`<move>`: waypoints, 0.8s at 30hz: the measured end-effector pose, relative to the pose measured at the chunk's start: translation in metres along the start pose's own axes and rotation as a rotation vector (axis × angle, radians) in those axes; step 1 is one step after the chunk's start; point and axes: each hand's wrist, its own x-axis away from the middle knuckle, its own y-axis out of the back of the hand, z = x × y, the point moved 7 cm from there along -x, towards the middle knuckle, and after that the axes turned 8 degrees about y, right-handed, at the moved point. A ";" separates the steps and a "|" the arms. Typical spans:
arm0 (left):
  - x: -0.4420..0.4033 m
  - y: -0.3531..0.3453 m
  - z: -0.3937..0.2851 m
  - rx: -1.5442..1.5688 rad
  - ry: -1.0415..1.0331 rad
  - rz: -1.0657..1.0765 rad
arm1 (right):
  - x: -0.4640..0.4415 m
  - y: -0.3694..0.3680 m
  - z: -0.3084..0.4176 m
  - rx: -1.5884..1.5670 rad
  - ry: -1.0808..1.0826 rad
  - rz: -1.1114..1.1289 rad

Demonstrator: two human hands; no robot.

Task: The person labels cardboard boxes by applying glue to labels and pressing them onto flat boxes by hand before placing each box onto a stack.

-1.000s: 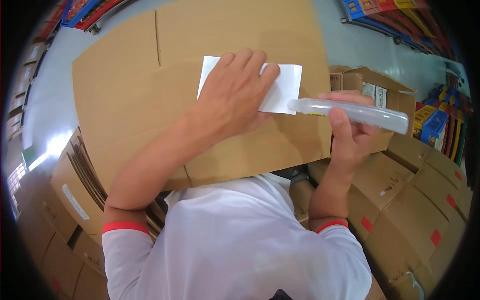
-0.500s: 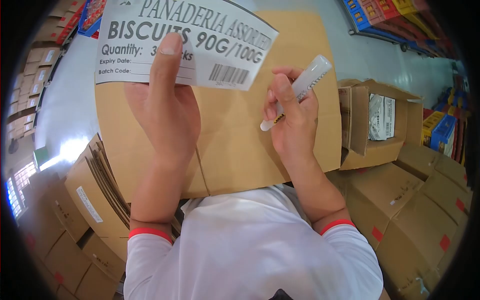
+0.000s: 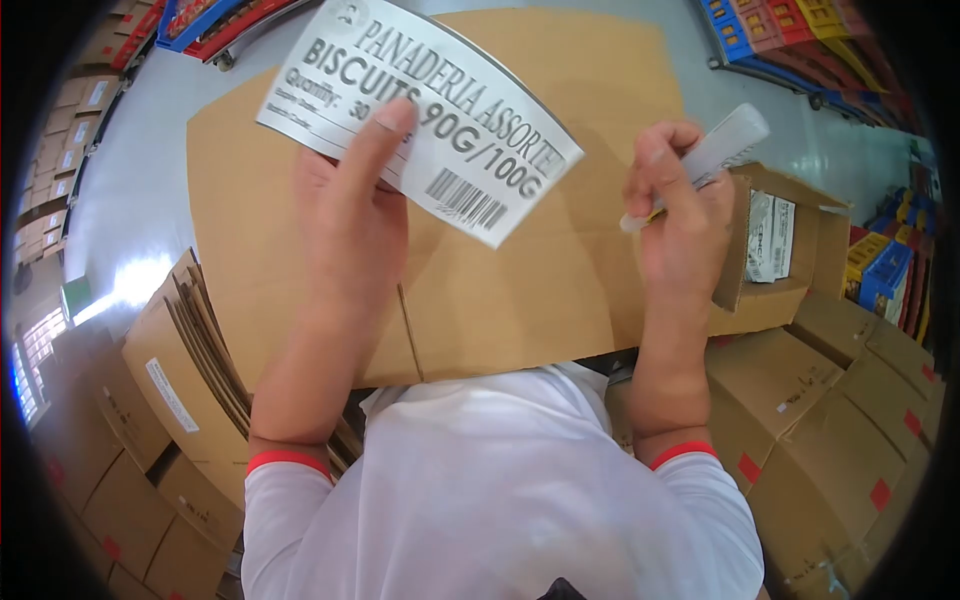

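My left hand point(image 3: 355, 220) pinches a white printed label point(image 3: 470, 130) at its lower edge, thumb on the front. The label reads "Panaderia Assorted Biscuits 90G/100G" with a barcode, and tilts down to the right. In my right hand point(image 3: 685, 215) is a white glue stick or marker-like tube point(image 3: 735, 135), held slantwise between thumb and fingers; its exact kind is not clear. Both hands are above a large flat sheet of brown cardboard point(image 3: 530, 310), and the label is apart from it.
An open carton point(image 3: 775, 310) with printed packs inside stands at the right. Closed cartons point(image 3: 790, 400) are stacked below it. Folded cardboard sheets point(image 3: 200, 340) lean at the left. Coloured crates point(image 3: 790, 40) on wheels stand at the back right.
My right hand has moved to the right with the tube, away from the label. My left hand has shifted right and turned the label clockwise.
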 end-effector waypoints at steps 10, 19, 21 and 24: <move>0.006 -0.012 -0.020 0.153 -0.206 0.002 | 0.028 -0.049 -0.030 -0.206 -0.154 -0.023; 0.010 -0.013 -0.027 0.161 -0.273 0.004 | 0.022 -0.060 -0.020 -0.270 -0.149 -0.029; 0.010 -0.015 -0.026 0.178 -0.272 0.010 | 0.021 -0.061 -0.016 -0.243 -0.148 -0.033; 0.013 -0.011 -0.027 0.177 -0.251 0.027 | 0.019 -0.057 -0.005 -0.146 -0.124 -0.029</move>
